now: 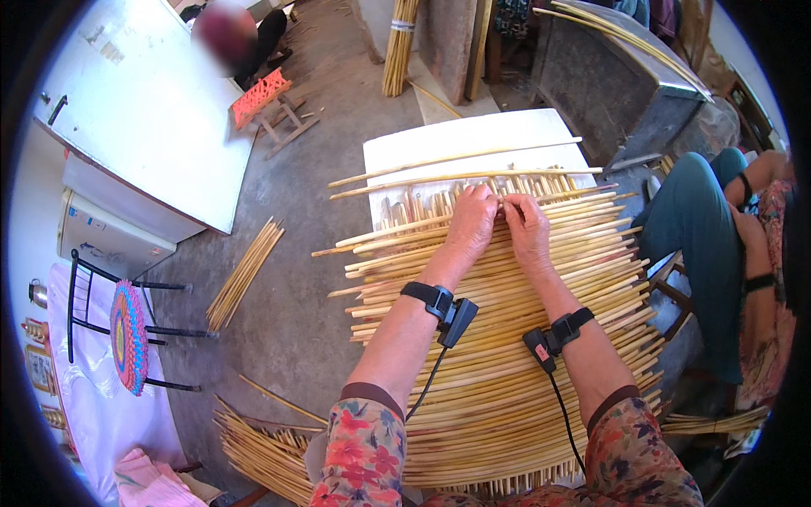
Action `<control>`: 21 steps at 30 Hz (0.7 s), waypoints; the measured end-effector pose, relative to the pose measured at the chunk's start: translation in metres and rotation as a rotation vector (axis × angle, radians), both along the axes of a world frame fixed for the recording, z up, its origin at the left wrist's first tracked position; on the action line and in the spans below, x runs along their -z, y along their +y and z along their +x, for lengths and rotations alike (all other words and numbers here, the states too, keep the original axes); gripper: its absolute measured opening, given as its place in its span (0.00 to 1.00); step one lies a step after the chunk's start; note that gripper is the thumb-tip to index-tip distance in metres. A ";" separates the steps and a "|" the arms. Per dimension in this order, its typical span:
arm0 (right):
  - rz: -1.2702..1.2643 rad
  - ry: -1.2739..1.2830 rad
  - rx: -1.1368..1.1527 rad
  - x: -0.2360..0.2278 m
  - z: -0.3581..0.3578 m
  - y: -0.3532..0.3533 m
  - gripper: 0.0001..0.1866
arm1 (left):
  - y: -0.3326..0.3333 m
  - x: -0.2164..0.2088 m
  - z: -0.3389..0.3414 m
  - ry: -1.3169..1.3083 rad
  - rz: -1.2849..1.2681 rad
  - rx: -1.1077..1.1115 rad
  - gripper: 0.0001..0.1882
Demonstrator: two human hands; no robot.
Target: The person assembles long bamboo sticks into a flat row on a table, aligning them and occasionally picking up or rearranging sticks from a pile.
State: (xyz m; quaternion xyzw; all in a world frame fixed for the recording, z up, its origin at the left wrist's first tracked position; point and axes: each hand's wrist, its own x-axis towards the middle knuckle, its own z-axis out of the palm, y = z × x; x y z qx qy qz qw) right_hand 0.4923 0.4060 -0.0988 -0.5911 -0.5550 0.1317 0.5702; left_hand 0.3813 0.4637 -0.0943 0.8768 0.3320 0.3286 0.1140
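A wide frame of pale yellow cane sticks (507, 372), laid side by side in rows, stretches away in front of me. Near its far end my left hand (476, 215) is closed, fingertips down among the sticks. My right hand (525, 226) pinches right beside it, thumb and fingers pressed together. The fingertips of both hands nearly meet; whatever they grip is too small or hidden to name. Beyond them, two loose sticks (456, 155) lie across a white board (473, 127), and short upright stick ends (422, 203) show between.
A bundle of sticks (247, 275) lies on the floor at left, with another pile (262, 448) nearer. A black chair with a round woven seat (129, 338) stands far left. At right sits a person in teal trousers (697, 245); a dark metal trunk (621, 80) stands behind.
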 end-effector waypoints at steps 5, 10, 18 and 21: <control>-0.005 -0.016 0.009 0.001 -0.003 0.001 0.05 | -0.004 -0.002 -0.003 0.045 -0.011 -0.032 0.03; -0.004 0.001 0.010 0.003 -0.003 0.001 0.05 | -0.004 -0.003 -0.013 -0.017 0.118 -0.162 0.05; -0.006 0.058 -0.023 0.002 -0.001 0.001 0.05 | -0.003 -0.013 -0.039 0.167 -0.050 -0.137 0.09; 0.007 0.038 -0.025 0.000 -0.004 0.001 0.06 | 0.001 -0.009 -0.038 0.198 -0.045 -0.105 0.07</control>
